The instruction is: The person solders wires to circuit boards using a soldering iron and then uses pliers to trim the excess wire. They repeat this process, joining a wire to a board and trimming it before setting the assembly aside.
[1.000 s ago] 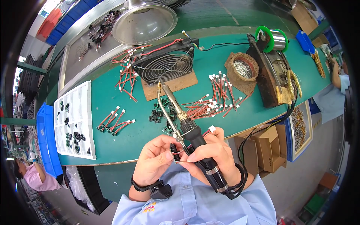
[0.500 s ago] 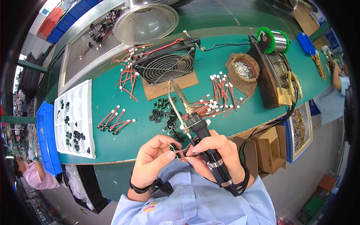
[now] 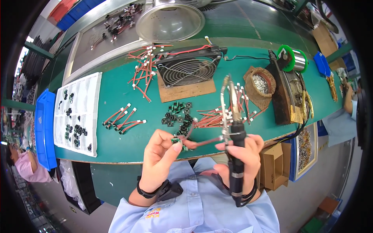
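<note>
Bright, fairly even light; motion blur on soldering iron (image 3: 237,135); edges bend, corners black.

A small green circuit board (image 3: 177,140) was raised, tilted, above the green table's (image 3: 116,91) near edge. Blurred red wires (image 3: 210,141) stretched just right of it. A black-handled soldering iron (image 3: 237,136) crossed that edge, metal tip toward the far edge.

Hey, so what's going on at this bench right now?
A person's left hand pinches a small green circuit board, with blurred wires beside it. The right hand holds a soldering iron, its tip apart from the board. On the green bench, more boards lie in front of a black fan, with red-and-black leads to their right.
</note>
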The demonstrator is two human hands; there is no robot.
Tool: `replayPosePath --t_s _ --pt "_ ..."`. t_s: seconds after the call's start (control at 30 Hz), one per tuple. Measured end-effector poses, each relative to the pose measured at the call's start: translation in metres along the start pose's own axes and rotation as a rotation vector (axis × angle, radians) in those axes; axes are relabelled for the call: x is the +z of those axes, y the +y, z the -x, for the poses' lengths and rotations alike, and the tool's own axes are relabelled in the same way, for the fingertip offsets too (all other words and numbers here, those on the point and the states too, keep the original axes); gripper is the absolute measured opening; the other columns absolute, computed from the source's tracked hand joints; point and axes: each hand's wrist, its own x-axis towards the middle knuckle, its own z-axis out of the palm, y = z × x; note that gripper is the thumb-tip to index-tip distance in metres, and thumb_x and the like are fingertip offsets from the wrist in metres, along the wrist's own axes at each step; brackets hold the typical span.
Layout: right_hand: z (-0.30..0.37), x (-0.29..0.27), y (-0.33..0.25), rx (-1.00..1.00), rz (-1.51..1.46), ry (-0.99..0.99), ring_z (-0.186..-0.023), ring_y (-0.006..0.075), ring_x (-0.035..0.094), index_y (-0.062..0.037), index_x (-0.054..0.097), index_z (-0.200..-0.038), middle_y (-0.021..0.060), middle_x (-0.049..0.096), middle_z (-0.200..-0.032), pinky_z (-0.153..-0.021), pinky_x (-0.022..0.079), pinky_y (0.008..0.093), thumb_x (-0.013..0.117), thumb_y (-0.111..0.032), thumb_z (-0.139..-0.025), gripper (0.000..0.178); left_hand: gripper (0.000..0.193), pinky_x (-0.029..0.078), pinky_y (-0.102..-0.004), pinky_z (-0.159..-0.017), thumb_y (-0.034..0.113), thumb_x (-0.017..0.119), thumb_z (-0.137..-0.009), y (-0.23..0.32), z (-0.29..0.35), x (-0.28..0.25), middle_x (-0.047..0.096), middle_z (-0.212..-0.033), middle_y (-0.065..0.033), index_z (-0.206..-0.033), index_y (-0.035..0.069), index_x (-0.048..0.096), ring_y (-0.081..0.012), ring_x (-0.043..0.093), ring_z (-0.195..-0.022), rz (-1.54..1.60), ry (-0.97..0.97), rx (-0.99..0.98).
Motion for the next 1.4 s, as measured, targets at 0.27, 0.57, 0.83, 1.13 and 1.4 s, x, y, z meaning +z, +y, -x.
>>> replayPosePath --t_s 0.27,0.57,0.83,1.13,1.4 --pt "0.05 0.015 0.048 0.242 0.144 0.303 -0.098 0.0242 0.053 -0.0022 0.045 -0.123 0.013 0.055 -0.109 -0.094 0.036 0.0357 0.063 -0.014 -0.082 0.046 0.005 0.045 -0.0296 -0.083 0.005 0.048 -0.091 -0.005 -0.005 -0.008 0.064 -0.096 -0.0177 -0.092 0.003 0.043 -0.0168 0.061 -0.089 -0.16 0.17 0.24" --pt "0.055 0.007 0.037 0.555 -0.256 0.48 -0.091 0.0175 0.052 -0.0026 0.049 -0.122 0.0113 0.053 -0.106 -0.087 0.039 0.0323 0.066 -0.015 -0.077 0.05 0.009 0.045 -0.0287 -0.084 0.002 0.049 -0.091 -0.006 -0.006 -0.015 0.065 -0.095 -0.016 -0.091 0.002 0.04 -0.0165 0.061 -0.093 -0.053 0.149 0.169" --pt "0.048 -0.002 0.01 -0.118 -0.023 -0.097 -0.067 0.0134 0.051 -0.0137 0.059 -0.099 -0.0006 0.059 -0.073 -0.08 0.032 0.0406 0.078 -0.03 -0.062 0.045 0.01 0.042 -0.0293 -0.086 0.003 0.05 -0.09 -0.012 -0.008 -0.011 0.065 -0.097 -0.0162 -0.092 0.003 0.04 -0.0176 0.062 -0.094 -0.231 0.215 0.311" --pt "0.043 0.0 0.002 -0.05 -0.073 -0.103 -0.069 0.012 0.053 -0.0186 0.066 -0.095 -0.0057 0.062 -0.079 -0.081 0.032 0.0349 0.081 -0.022 -0.055 0.043 0.015 0.029 -0.0356 -0.098 0.005 0.055 -0.088 -0.015 -0.008 -0.012 0.067 -0.096 -0.0149 -0.092 0.003 0.041 -0.0165 0.064 -0.089 -0.432 0.224 0.384" --pt "0.044 0.002 0.004 -0.05 -0.09 -0.091 -0.067 0.0123 0.053 -0.0175 0.066 -0.096 -0.0057 0.062 -0.079 -0.08 0.032 0.0348 0.081 -0.021 -0.055 0.043 0.013 0.027 -0.0364 -0.098 0.006 0.056 -0.087 -0.015 -0.008 -0.012 0.069 -0.093 -0.012 -0.092 0.003 0.045 -0.0163 0.059 -0.092 -0.494 0.246 0.4"
